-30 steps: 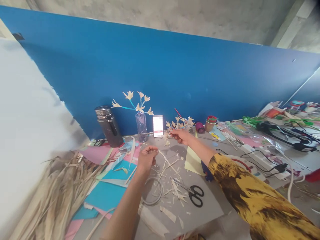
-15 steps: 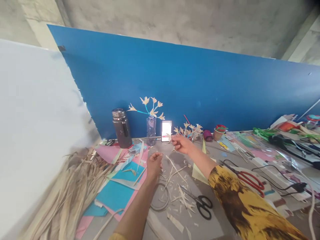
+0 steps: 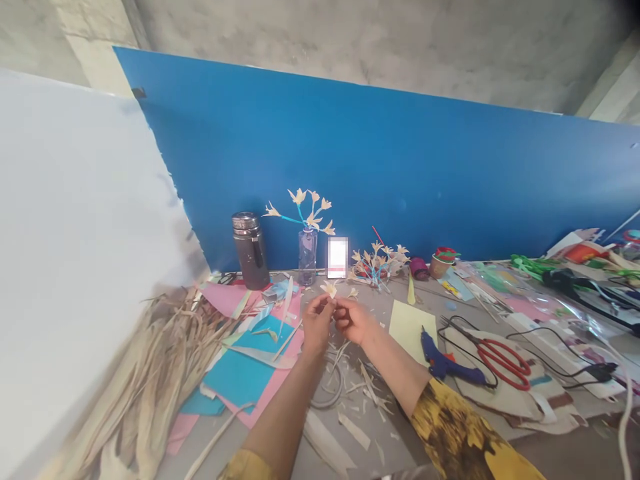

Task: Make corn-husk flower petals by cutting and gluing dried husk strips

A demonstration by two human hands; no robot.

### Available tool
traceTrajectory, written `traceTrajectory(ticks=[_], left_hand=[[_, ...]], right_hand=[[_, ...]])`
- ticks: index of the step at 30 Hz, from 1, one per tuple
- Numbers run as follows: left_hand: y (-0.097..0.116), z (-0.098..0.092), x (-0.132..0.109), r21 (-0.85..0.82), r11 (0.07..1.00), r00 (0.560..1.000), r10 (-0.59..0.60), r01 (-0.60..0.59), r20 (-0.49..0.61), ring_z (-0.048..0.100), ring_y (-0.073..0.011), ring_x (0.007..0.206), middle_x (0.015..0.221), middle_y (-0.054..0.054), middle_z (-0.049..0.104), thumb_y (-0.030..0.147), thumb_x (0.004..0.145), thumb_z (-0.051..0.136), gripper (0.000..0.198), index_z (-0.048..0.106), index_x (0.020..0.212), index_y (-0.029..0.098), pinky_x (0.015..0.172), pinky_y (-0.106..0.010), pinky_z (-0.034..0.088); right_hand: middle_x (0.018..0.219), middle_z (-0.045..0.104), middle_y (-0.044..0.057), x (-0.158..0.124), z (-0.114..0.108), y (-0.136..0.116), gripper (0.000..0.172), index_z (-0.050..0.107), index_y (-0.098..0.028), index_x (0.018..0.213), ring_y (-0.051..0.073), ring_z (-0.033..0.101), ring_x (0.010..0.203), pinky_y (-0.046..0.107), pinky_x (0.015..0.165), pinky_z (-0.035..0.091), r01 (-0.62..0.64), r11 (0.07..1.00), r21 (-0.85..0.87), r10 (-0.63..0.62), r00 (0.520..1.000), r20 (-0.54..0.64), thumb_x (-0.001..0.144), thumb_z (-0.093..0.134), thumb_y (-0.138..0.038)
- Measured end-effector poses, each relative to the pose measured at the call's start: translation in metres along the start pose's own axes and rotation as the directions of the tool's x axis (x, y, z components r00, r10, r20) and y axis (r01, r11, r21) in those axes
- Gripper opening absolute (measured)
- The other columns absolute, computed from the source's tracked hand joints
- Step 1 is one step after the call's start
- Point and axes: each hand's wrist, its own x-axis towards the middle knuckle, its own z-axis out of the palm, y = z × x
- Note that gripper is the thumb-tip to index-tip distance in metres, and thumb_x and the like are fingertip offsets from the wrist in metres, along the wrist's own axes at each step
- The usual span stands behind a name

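Observation:
My left hand [image 3: 317, 322] and my right hand [image 3: 353, 321] meet over the middle of the table, fingertips pinched together. Between them they hold a small cream leaf flower [image 3: 330, 289] that sticks up above the fingers. Pale leaf strips and trimmings [image 3: 363, 390] lie scattered under my wrists. A bunch of finished cream flowers [image 3: 379, 260] lies just beyond my hands near the blue board.
A dark flask [image 3: 249, 250], a clear bottle with flowers [image 3: 307, 253] and a lit phone [image 3: 337, 257] stand against the blue board. Dried leaves [image 3: 145, 373] pile at the left beside coloured paper [image 3: 240, 373]. A blue glue gun [image 3: 443, 363], red scissors [image 3: 500, 357] and cables lie to the right.
My right hand drew back from the flower bunch toward me with a small flower. My left hand rose to meet it, and both now pinch it together. The view shifted right.

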Motion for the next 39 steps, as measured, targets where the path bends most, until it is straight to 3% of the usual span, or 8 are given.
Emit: traceTrajectory(ticks=[11, 15, 18, 20, 23, 28, 31, 39], left_hand=[[-0.001, 0.002, -0.007, 0.103, 0.994, 0.999, 0.048, -0.046, -0.016, 0.064, -0.0206, 0.081, 0.083, -0.007, 0.07, 0.032, 0.071, 0.068, 0.02, 0.075, 0.078, 0.015, 0.073, -0.031, 0.05], [0.001, 0.003, -0.008, 0.141, 0.987, 0.997, 0.079, -0.076, -0.019, 0.064, -0.021, 0.084, 0.083, -0.006, 0.069, 0.032, 0.071, 0.067, 0.017, 0.072, 0.075, 0.016, 0.076, -0.031, 0.05], [0.003, 0.002, -0.007, 0.17, 0.982, 0.996, 0.086, -0.082, -0.017, 0.064, -0.0203, 0.08, 0.08, -0.005, 0.069, 0.033, 0.071, 0.067, 0.018, 0.071, 0.074, 0.016, 0.074, -0.031, 0.05], [0.003, 0.0, -0.004, 0.188, 0.979, 0.996, 0.084, -0.08, -0.016, 0.064, -0.02, 0.077, 0.078, -0.005, 0.069, 0.032, 0.069, 0.068, 0.017, 0.071, 0.075, 0.017, 0.072, -0.031, 0.05], [-0.001, -0.003, 0.0, 0.204, 0.977, 0.997, 0.069, -0.064, -0.016, 0.063, -0.0192, 0.074, 0.076, -0.005, 0.069, 0.033, 0.069, 0.069, 0.018, 0.072, 0.077, 0.017, 0.071, -0.03, 0.051], [-0.011, -0.004, 0.005, 0.197, 0.98, 0.999, 0.027, -0.03, 0.022, 0.06, -0.0154, 0.061, 0.066, -0.002, 0.066, 0.036, 0.073, 0.067, 0.02, 0.071, 0.076, 0.016, 0.064, -0.028, 0.051], [-0.012, -0.004, 0.005, 0.198, 0.98, 0.999, 0.018, -0.024, 0.033, 0.061, -0.0145, 0.06, 0.068, -0.002, 0.067, 0.036, 0.073, 0.066, 0.02, 0.07, 0.077, 0.016, 0.063, -0.027, 0.051], [-0.008, -0.005, 0.005, 0.286, 0.958, 1.0, 0.008, -0.016, 0.028, 0.054, -0.0111, 0.053, 0.065, 0.0, 0.063, 0.033, 0.073, 0.064, 0.016, 0.066, 0.075, 0.017, 0.053, -0.022, 0.044]], right_hand=[[0.12, 0.063, 0.009, -0.021, 0.001, 0.001, 0.03, 0.06, -0.015, 0.123, 0.022, 0.066, 0.099, 0.041, 0.083, 0.058, 0.041, 0.996, -0.081, -0.05, 0.993, -0.111, 0.097, 0.062, -0.031], [0.102, 0.066, 0.005, -0.028, 0.0, -0.001, 0.022, 0.063, -0.013, 0.112, 0.015, 0.066, 0.078, 0.029, 0.066, 0.057, 0.043, 0.99, -0.137, -0.06, 0.991, -0.123, 0.097, 0.062, -0.029], [0.081, 0.067, 0.001, -0.037, 0.0, 0.003, 0.009, 0.065, -0.012, 0.094, 0.006, 0.05, 0.051, 0.015, 0.042, 0.035, 0.061, 0.98, -0.188, -0.086, 0.988, -0.127, 0.09, 0.066, -0.021], [0.075, 0.068, 0.001, -0.048, -0.002, 0.007, 0.008, 0.065, -0.013, 0.087, 0.004, 0.043, 0.046, 0.015, 0.039, 0.021, 0.095, 0.967, -0.235, -0.127, 0.984, -0.127, 0.082, 0.069, -0.017], [0.071, 0.07, 0.001, -0.071, -0.006, 0.014, 0.01, 0.067, -0.014, 0.08, 0.006, 0.043, 0.049, 0.017, 0.042, 0.021, 0.169, 0.929, -0.329, -0.206, 0.975, -0.08, 0.074, 0.072, -0.02], [0.063, 0.067, -0.001, -0.122, -0.031, 0.029, 0.006, 0.068, -0.014, 0.072, 0.008, 0.043, 0.053, 0.021, 0.051, 0.03, 0.272, 0.834, -0.48, -0.268, 0.96, 0.079, 0.073, 0.071, -0.02], [0.067, 0.065, -0.001, -0.151, -0.056, 0.036, 0.017, 0.065, -0.015, 0.08, 0.009, 0.042, 0.055, 0.023, 0.054, 0.032, 0.346, 0.663, -0.664, -0.325, 0.932, 0.162, 0.086, 0.063, -0.03], [0.059, 0.055, -0.001, -0.206, -0.111, 0.025, 0.04, 0.065, -0.017, 0.088, 0.014, 0.05, 0.058, 0.027, 0.063, 0.041, 0.36, 0.572, -0.737, -0.472, 0.879, 0.062, 0.098, 0.047, -0.052]])
